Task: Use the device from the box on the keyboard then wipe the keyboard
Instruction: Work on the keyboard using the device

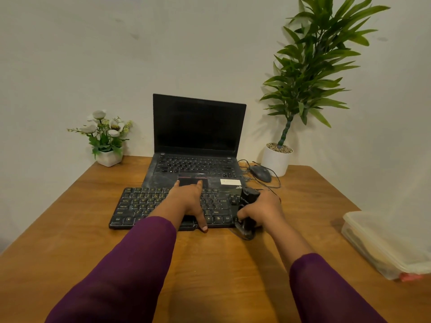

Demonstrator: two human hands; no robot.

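Observation:
A dusty black keyboard (140, 206) lies on the wooden table in front of the laptop. My left hand (189, 201) lies flat across its middle, fingers spread to the far edge and thumb over the near edge. My right hand (263, 212) grips a small black handheld device (248, 199) at the keyboard's right end. The device's front part points down onto the rightmost keys, and its clear rear section (246, 229) sticks out toward me past the keyboard's corner.
An open, dusty laptop (198, 141) stands behind the keyboard. A wired mouse (260, 173) lies to its right. A tall potted plant (277, 159) and a small flower pot (108, 157) flank it. A lidded translucent plastic box (384, 243) sits at the table's right edge.

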